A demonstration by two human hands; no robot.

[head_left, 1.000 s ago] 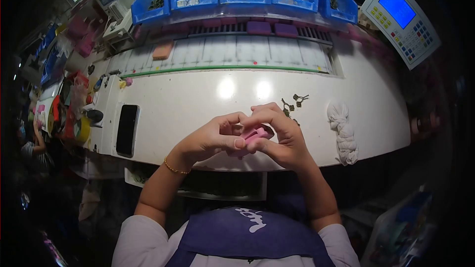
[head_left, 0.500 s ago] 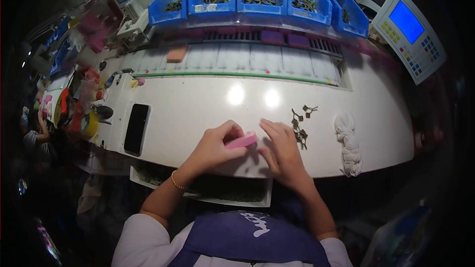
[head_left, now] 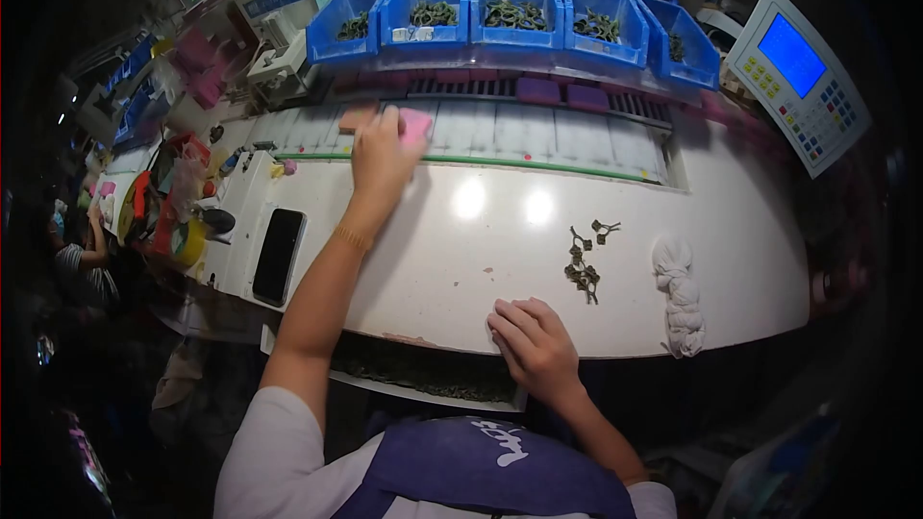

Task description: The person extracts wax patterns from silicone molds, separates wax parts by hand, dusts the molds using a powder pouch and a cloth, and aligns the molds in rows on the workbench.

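Note:
Stretched out to the far side of the white table [head_left: 433, 269], my left hand [head_left: 382, 159] grips a pink block [head_left: 414, 125] over the pale gridded strip. An orange block [head_left: 358, 119] lies just left of it. My right hand [head_left: 536, 346] rests at the table's front edge, its fingers bent and together; whether anything is under them is hidden. Several small dark green pieces [head_left: 582, 274] lie on the table to its upper right.
Blue bins [head_left: 517, 21] holding green pieces line the back. A black phone [head_left: 280, 257] lies at left, a twisted white cloth [head_left: 679, 298] at right. A control panel [head_left: 800, 77] stands back right. Below the front edge is a tray [head_left: 433, 391]. A co-worker's arm [head_left: 96, 238] shows far left.
My left hand has moved from the near middle to the back strip with the pink block. My right hand has left the block and come down to the front edge. The view has shifted.

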